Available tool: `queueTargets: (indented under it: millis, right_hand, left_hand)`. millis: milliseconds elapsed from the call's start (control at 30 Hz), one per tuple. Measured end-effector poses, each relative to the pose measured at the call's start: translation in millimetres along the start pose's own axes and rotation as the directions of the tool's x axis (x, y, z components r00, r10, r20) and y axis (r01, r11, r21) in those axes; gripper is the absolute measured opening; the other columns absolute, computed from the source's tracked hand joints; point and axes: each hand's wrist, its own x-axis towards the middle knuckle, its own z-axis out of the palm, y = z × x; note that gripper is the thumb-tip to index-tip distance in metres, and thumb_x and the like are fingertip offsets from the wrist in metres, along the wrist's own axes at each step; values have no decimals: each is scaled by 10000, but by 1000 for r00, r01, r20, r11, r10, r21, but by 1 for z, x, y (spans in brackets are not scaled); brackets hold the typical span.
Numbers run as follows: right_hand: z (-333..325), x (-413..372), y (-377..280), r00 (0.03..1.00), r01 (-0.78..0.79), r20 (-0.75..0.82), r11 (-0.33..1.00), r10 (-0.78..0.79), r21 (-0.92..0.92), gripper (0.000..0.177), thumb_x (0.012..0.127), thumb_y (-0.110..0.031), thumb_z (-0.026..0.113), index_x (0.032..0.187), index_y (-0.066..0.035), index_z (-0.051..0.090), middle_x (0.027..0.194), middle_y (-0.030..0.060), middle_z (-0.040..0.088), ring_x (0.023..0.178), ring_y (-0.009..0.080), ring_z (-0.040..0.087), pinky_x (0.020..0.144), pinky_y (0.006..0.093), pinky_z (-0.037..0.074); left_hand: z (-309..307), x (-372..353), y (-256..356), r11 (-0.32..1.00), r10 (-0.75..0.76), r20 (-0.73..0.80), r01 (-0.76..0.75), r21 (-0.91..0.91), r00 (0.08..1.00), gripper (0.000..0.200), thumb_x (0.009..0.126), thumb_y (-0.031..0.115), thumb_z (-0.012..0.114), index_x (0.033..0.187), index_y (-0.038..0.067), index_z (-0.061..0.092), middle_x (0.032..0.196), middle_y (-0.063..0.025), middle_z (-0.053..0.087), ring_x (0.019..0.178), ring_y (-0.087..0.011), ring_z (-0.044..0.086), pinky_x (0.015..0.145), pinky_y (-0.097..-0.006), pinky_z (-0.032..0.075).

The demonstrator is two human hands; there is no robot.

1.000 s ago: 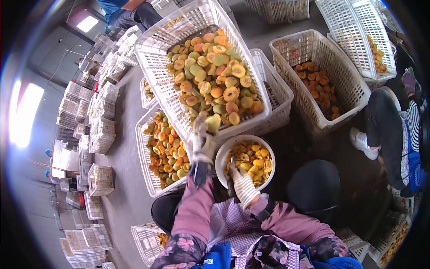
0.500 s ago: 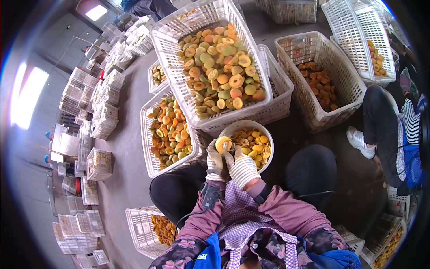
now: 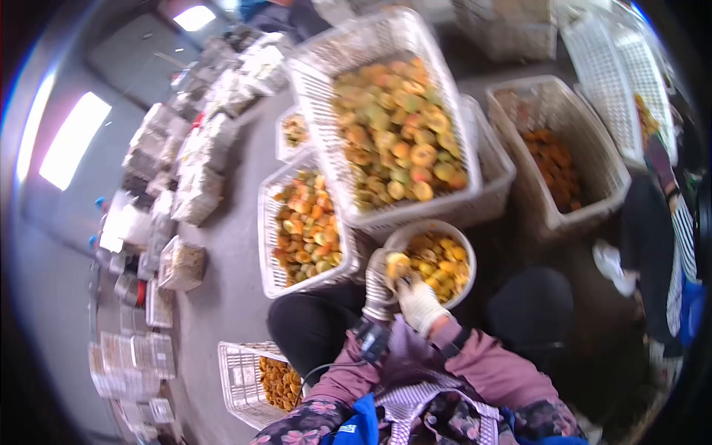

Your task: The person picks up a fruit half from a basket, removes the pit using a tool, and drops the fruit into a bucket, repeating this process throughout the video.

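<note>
In front of my lap, my gloved left hand (image 3: 379,288) is closed round a halved yellow peach (image 3: 397,265), cut side up. My right hand (image 3: 422,305), also in a pale glove, is beside it with the fingers closed against the fruit's lower edge. Blur hides what those fingers grip. Just beyond and to the right of both hands stands a white bucket (image 3: 472,256) with yellow fruit pieces (image 3: 439,261) in it.
A large white crate (image 3: 311,89) of halved peaches (image 3: 400,133) rests on another crate ahead. More fruit crates stand left (image 3: 265,252), lower left (image 3: 236,378) and right (image 3: 512,111). A seated person's leg (image 3: 644,237) is at the right. Crate stacks (image 3: 200,178) line the left.
The view has shifted, so the whole scene sits further right and slightly lower, with blur. Both hands stay together at the peach half, which now looks more tilted.
</note>
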Motion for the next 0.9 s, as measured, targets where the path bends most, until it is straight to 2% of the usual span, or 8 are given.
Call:
queueTargets:
  millis: [33, 67, 100, 167, 500, 567, 700, 900]
  right_hand:
    - [15, 2, 27, 902, 387, 29, 776, -432, -498, 298, 826, -102, 460, 1089, 13, 542, 1002, 247, 528, 785, 429, 543, 712, 450, 468]
    - [9, -1, 14, 995, 45, -86, 998, -47, -33, 291, 850, -143, 463, 1100, -24, 552, 1021, 240, 531, 815, 419, 549, 706, 455, 465]
    - [-2, -4, 9, 995, 96, 17, 977, -95, -189, 316, 849, -174, 494, 1139, -57, 540, 995, 221, 547, 821, 403, 558, 680, 461, 468]
    - [-42, -16, -57, 958, -259, 108, 963, 267, -78, 377, 915, -224, 445, 1262, -79, 433, 1086, 242, 564, 966, 405, 556, 726, 453, 475]
    - [-6, -9, -24, 995, -95, 46, 852, 83, 514, 325, 952, -149, 455, 1242, -15, 393, 1124, 109, 553, 948, 196, 559, 800, 269, 471]
    - [-2, -11, -22, 984, -172, 137, 396, 115, 902, 337, 948, -128, 463, 1269, -56, 390, 1115, 65, 557, 906, 165, 562, 764, 255, 479]
    - [-17, -16, -25, 971, -234, 220, 589, 96, 773, 471, 945, -60, 450, 1387, -94, 290, 1228, 63, 498, 1033, 125, 505, 873, 227, 441]
    - [-22, -13, -30, 962, -269, 206, 526, 177, 807, 455, 954, -138, 434, 1373, -39, 289, 1230, 107, 504, 1056, 177, 497, 865, 266, 438]
  left_hand:
    - [2, 0, -4, 999, 40, -40, -40, -18, 998, 246, 830, 146, 640, 1019, 36, 528, 909, -57, 578, 829, -151, 563, 698, -248, 481]
    - [3, -4, -6, 854, -242, 7, 217, -473, 970, 276, 831, 177, 589, 1053, 32, 515, 973, -97, 542, 914, -192, 533, 814, -299, 451]
    - [-6, 2, -10, 984, 116, 65, -123, 129, 991, 306, 894, 292, 519, 1056, 33, 517, 983, -92, 541, 931, -190, 534, 836, -294, 444]
    - [-13, 1, 13, 900, -172, 153, 219, -378, 973, 489, 962, 468, 314, 1021, 18, 496, 942, -89, 546, 892, -179, 542, 832, -290, 445]
    - [2, -9, 40, 683, -264, -33, 162, -712, 964, 267, 959, 322, 464, 1016, 64, 503, 947, -104, 566, 831, -176, 561, 735, -286, 480]
    - [-3, -7, 39, 609, -228, 65, 195, -769, 971, 292, 959, 334, 460, 1034, 55, 495, 952, -101, 562, 848, -174, 557, 742, -285, 481]
    - [-6, -9, 55, 672, 33, 110, 59, -738, 993, 314, 960, 339, 463, 1066, 44, 474, 966, -69, 567, 860, -154, 552, 778, -271, 467]
    - [5, 1, 26, 623, -340, 27, 246, -743, 940, 244, 970, 291, 455, 1021, 58, 507, 900, -44, 593, 795, -108, 564, 694, -233, 477]
